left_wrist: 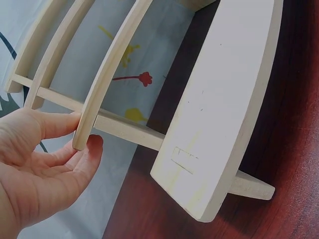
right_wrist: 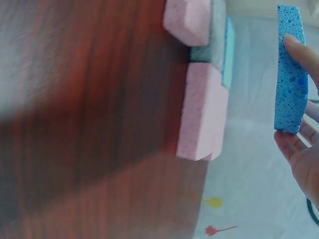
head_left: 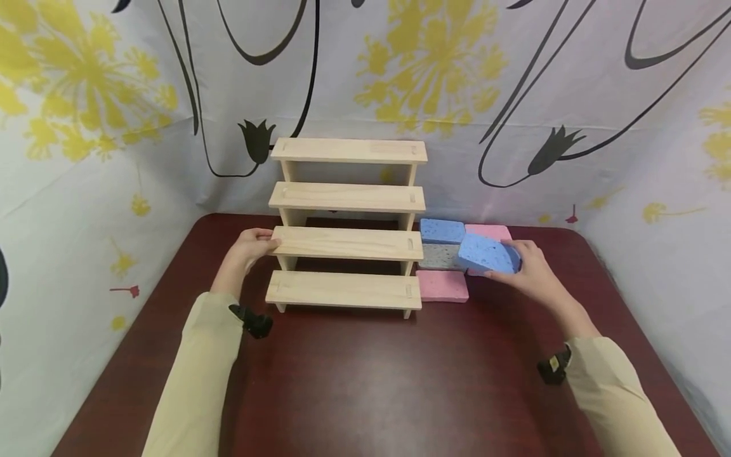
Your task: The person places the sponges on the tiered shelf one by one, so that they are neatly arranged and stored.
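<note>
A light wooden four-step rack (head_left: 348, 243) stands on the table. My left hand (head_left: 245, 251) holds the left end of its second step from the bottom. In the left wrist view, thumb and fingers pinch that step's board (left_wrist: 102, 89) from either side. My right hand (head_left: 533, 273) grips a blue sponge (head_left: 485, 252) by its ends, raised over the sponges right of the rack. The right wrist view shows the held sponge edge-on, its porous side (right_wrist: 290, 94) between thumb and fingers.
Beside the rack's right side lie another blue sponge (head_left: 442, 231), a grey sponge (head_left: 440, 256), a pink sponge (head_left: 442, 285) and a second pink sponge (head_left: 491, 231), partly hidden by the held one. Flower-patterned cloth (head_left: 434, 70) hangs behind the dark red table (head_left: 365, 381).
</note>
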